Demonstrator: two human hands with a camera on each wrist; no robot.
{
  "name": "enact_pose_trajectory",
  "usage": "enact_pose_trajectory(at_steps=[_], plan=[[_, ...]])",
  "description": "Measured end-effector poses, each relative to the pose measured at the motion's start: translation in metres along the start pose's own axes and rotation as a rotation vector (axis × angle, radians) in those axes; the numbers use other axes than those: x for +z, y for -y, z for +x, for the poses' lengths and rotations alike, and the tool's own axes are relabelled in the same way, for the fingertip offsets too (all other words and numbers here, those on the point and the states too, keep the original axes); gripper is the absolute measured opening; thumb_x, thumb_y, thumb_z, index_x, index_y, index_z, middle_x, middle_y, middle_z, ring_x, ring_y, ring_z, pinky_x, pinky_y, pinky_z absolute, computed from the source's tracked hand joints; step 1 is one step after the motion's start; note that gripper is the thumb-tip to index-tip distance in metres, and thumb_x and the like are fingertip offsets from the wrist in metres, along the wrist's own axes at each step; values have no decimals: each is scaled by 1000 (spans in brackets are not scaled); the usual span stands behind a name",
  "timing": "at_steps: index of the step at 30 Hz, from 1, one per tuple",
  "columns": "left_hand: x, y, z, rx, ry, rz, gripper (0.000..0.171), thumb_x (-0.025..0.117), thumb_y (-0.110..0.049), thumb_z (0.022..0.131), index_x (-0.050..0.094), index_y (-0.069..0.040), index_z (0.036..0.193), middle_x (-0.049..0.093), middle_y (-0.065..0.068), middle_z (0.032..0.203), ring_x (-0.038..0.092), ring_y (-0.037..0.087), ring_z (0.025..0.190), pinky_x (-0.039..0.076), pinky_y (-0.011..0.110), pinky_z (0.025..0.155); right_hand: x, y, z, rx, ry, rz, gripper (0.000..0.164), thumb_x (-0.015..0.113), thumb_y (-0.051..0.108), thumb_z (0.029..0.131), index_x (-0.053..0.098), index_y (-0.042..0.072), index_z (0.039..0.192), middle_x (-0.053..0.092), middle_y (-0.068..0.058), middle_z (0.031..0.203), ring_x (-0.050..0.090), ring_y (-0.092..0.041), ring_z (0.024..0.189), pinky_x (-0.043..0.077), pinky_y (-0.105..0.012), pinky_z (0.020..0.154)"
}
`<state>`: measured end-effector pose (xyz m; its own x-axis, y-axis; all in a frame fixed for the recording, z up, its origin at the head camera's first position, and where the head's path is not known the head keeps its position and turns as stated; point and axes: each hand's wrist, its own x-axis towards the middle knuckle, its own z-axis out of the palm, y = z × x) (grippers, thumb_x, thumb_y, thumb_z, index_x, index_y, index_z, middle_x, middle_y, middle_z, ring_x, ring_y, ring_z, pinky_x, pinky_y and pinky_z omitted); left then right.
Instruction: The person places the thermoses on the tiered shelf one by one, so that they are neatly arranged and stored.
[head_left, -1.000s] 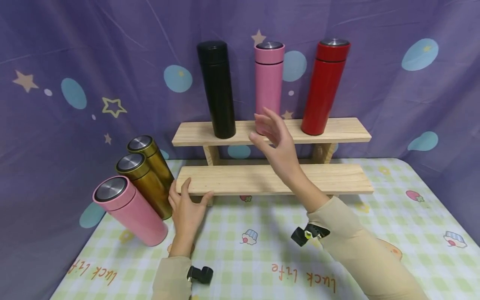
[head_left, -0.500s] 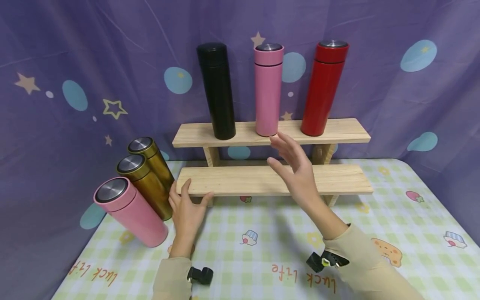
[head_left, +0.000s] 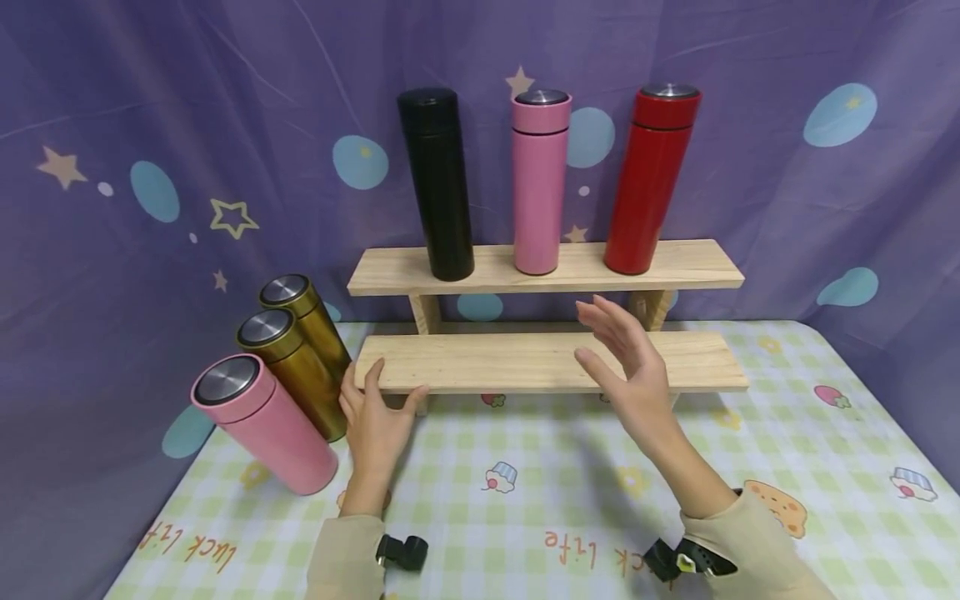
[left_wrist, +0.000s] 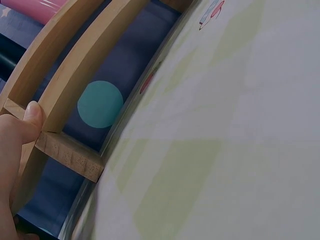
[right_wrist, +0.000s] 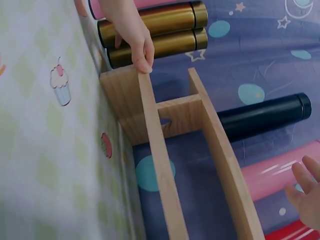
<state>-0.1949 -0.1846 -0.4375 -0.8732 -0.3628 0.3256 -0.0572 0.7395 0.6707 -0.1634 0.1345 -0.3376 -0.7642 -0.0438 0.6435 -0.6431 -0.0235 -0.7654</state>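
My left hand (head_left: pixel 377 425) holds the left front corner of the two-tier wooden shelf (head_left: pixel 487 362), its fingers at the board's end and the thumb (left_wrist: pixel 33 114) at the front edge. Raised in front of the lower tier's right half, my right hand (head_left: pixel 633 383) has nothing in it, fingers spread and slightly bent. On the upper tier stand a black thermos bottle (head_left: pixel 438 183), a pink one (head_left: pixel 540 183) and a red one (head_left: pixel 651 179), all upright and spaced apart.
Left of the shelf, close to my left hand, stand a pink thermos bottle (head_left: pixel 270 429) and two gold ones (head_left: pixel 303 383) behind it. A checked tablecloth (head_left: pixel 450 517) covers the table. A purple curtain (head_left: pixel 750 183) hangs at the back.
My right hand has drawn away from the pink bottle on the upper tier, moving down and to the right. The left hand stays at the shelf corner.
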Motion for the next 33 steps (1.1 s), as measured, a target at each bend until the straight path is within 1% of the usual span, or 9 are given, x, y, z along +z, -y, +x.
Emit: enact_pose_trajectory(at_steps=[6, 11, 14, 17, 22, 24, 27, 33], plan=[[0, -1, -1, 0, 1, -1, 84, 78, -53, 80, 44, -18, 148, 13, 16, 160, 16, 38, 144, 44, 61, 80, -15, -6, -10, -35, -26, 31, 54, 58, -11, 94, 45, 1, 145, 54, -21, 139, 51, -27, 128, 36, -34, 108], [0, -1, -1, 0, -1, -1, 84, 78, -54, 80, 44, -18, 148, 13, 16, 160, 16, 37, 144, 44, 60, 81, -28, -9, -18, -1, -63, 30, 53, 58, -11, 93, 45, 0, 144, 53, -23, 139, 51, -27, 128, 37, -33, 108], [1, 0, -2, 2, -1, -2, 84, 77, -55, 80, 44, -18, 148, 13, 16, 160, 17, 37, 144, 44, 60, 81, -38, -10, -23, 29, -74, 13, 53, 56, -11, 94, 45, 1, 145, 54, -20, 140, 50, -25, 129, 36, -31, 108], [1, 0, -1, 8, -2, -4, 84, 77, -56, 80, 44, -18, 148, 14, 16, 160, 17, 37, 144, 45, 60, 80, -49, -13, -27, 36, -82, 4, 52, 55, -13, 94, 45, 0, 144, 55, -16, 140, 50, -23, 129, 35, -30, 109], [2, -1, -1, 13, -2, -5, 85, 76, -58, 80, 44, -19, 148, 13, 16, 160, 16, 37, 144, 45, 60, 80, -65, -14, -32, 25, -119, -6, 50, 55, -13, 94, 48, -2, 142, 59, -11, 136, 53, -18, 126, 36, -25, 107], [1, 0, 0, 12, -2, -6, 85, 76, -58, 80, 44, -19, 148, 13, 16, 160, 16, 37, 144, 45, 60, 80, -71, -14, -32, 21, -129, -11, 50, 55, -14, 93, 48, -3, 142, 59, -11, 135, 54, -18, 125, 37, -24, 106], [1, 0, 0, 11, -4, -6, 84, 76, -57, 80, 44, -19, 148, 13, 16, 160, 16, 37, 144, 44, 61, 81, -80, -15, -33, 45, -140, -56, 50, 56, -13, 94, 48, -1, 142, 60, -9, 135, 54, -16, 125, 37, -22, 105], [0, 0, 0, 11, -3, -2, 85, 76, -57, 80, 44, -18, 148, 13, 16, 160, 16, 38, 144, 45, 60, 81, -95, -18, -34, 149, -154, -179, 49, 56, -7, 96, 48, 3, 143, 59, -5, 135, 53, -13, 124, 37, -19, 104]])
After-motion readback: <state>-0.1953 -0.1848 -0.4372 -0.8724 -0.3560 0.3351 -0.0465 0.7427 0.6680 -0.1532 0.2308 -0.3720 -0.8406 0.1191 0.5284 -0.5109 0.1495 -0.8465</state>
